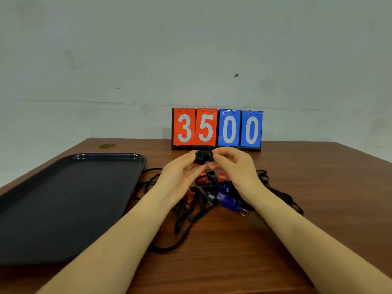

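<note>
Both my hands are raised above the middle of the brown table. Between their fingertips is a small black bundle of cord. My left hand pinches its left end and my right hand pinches its right end. Below the hands lies a pile of whistles on tangled black lanyards: a black whistle, red whistles and blue whistles. My forearms hide part of the pile.
A large dark tray lies on the left side of the table. A flip scoreboard reading 3500 stands at the table's far edge against a pale wall.
</note>
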